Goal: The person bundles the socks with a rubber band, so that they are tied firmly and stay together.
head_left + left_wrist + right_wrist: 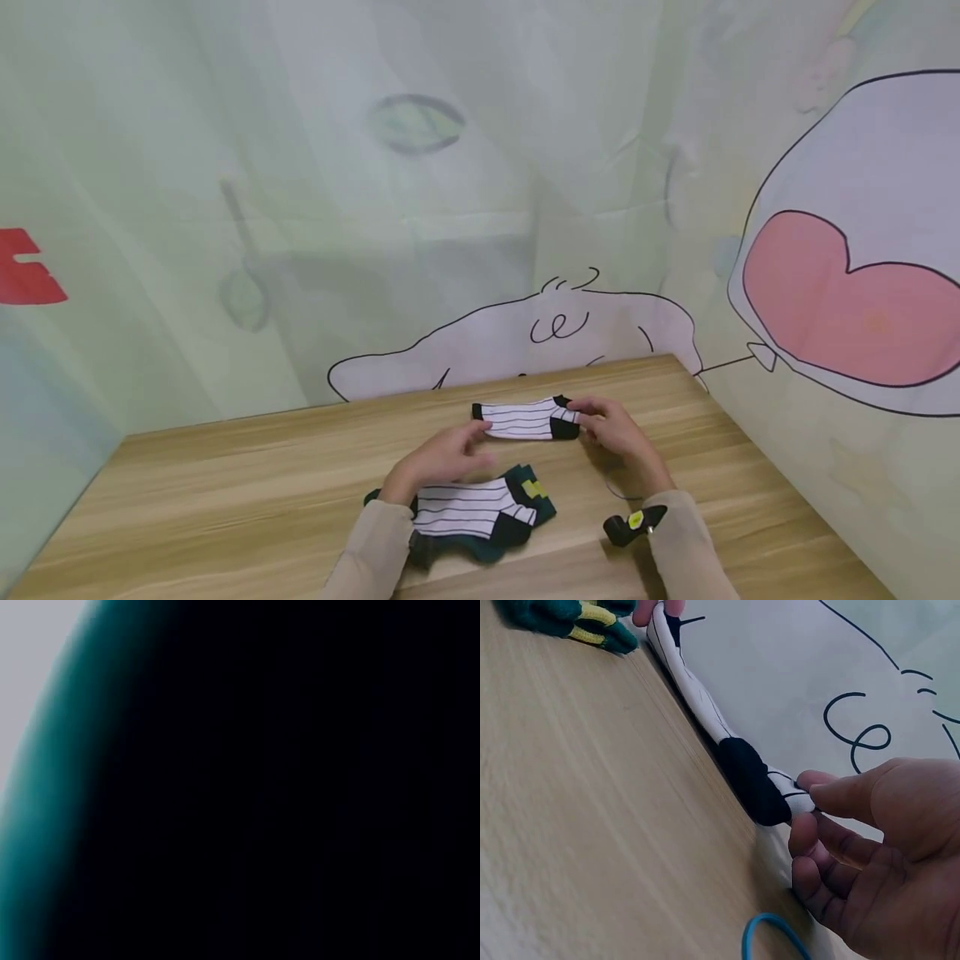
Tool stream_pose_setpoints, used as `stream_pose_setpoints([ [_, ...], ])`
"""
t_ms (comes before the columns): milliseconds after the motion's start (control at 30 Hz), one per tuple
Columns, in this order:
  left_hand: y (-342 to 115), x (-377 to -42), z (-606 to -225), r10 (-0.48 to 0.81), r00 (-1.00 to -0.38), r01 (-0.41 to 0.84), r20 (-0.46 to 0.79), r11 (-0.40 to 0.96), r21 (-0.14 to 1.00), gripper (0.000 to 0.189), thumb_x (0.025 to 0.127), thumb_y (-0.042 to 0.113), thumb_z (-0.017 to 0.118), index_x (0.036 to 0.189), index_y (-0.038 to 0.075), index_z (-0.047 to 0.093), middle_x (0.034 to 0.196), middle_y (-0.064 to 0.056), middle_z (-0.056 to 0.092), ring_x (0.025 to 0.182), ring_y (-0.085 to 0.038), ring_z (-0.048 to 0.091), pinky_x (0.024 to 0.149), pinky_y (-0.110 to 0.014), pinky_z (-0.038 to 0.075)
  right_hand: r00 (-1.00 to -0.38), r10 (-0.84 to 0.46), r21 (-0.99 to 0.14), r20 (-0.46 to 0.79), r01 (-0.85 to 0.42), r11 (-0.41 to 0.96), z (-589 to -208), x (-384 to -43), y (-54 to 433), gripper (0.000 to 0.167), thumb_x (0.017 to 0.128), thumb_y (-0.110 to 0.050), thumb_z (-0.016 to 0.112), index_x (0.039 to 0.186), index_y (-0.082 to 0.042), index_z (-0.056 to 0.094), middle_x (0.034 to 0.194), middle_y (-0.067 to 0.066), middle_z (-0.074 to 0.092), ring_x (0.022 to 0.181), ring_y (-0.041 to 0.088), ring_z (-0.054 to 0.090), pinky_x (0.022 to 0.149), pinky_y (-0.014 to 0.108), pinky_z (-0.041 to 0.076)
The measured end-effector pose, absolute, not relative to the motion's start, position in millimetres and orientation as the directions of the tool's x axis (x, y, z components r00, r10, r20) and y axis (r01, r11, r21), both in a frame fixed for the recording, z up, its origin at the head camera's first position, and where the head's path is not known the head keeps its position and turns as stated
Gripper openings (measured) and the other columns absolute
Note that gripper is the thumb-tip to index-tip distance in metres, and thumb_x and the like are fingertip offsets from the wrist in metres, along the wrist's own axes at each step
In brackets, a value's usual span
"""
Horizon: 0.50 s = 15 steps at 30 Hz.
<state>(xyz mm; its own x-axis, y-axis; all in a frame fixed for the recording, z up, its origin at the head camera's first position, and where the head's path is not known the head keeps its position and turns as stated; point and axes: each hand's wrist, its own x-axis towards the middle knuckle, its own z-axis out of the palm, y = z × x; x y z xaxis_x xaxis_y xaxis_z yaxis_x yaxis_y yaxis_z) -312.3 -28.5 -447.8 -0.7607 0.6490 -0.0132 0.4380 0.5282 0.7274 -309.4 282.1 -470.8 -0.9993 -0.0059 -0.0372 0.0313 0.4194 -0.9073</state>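
Observation:
In the head view, a white ankle sock (517,419) with thin dark stripes and black toe and heel stretches between both hands near the table's far edge. My right hand (618,433) pinches its cuff end between thumb and fingers, close beside the black heel (750,780). At the toe end, the left hand (442,454) grips the lower corner, its thumb spread away in the head view. Its fingertips (675,607) show either side of the sock in the right wrist view. The left wrist view is almost wholly dark, with a blurred teal edge.
Under the left forearm lies a second striped sock (465,510) on top of dark green socks (483,550) with a yellow patch. A black wrist camera (626,527) sits by the right sleeve, and a blue cable loop (769,922) hangs nearby. Printed fabric walls (450,208) border the wooden table (247,483).

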Motion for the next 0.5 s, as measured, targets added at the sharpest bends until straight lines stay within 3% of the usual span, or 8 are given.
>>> stream_pose_setpoints([
  [133, -31.2, -312.3, -447.0, 0.633, -0.774, 0.419, -0.02, 0.536, 0.733, 0.06, 0.096, 0.027, 0.069, 0.145, 0.0, 0.048, 0.122, -0.012, 0.061, 0.088, -0.017, 0.055, 0.071, -0.033, 0.047, -0.999, 0.006, -0.906, -0.043, 0.042, 0.421, -471.3, -309.8, 281.1, 0.023, 0.102, -0.005, 0.054, 0.121, -0.002, 0.066, 0.107, 0.013, 0.061, 0.07, 0.018, 0.052, 0.059, 0.027, 0.042],
  [333, -32.9, -313.2, -445.4, 0.626, -0.78, 0.424, -0.001, 0.528, 0.736, 0.055, 0.095, 0.023, 0.069, 0.141, -0.001, 0.052, 0.13, -0.015, 0.061, 0.099, -0.02, 0.059, 0.079, -0.037, 0.051, -0.998, 0.021, -0.911, -0.06, 0.063, 0.408, -470.6, -311.7, 279.1, 0.018, 0.101, -0.007, 0.058, 0.116, -0.001, 0.066, 0.102, 0.011, 0.061, 0.072, 0.018, 0.052, 0.06, 0.027, 0.043],
  [500, -32.6, -313.4, -443.8, 0.622, -0.782, 0.445, 0.034, 0.52, 0.729, 0.046, 0.095, 0.019, 0.069, 0.135, -0.001, 0.058, 0.128, -0.015, 0.063, 0.101, -0.023, 0.062, 0.08, -0.037, 0.052, -0.998, 0.02, -0.919, -0.064, 0.066, 0.388, -471.2, -311.8, 277.8, 0.015, 0.1, -0.008, 0.061, 0.111, 0.001, 0.064, 0.09, 0.009, 0.06, 0.068, 0.017, 0.053, 0.058, 0.026, 0.043],
])
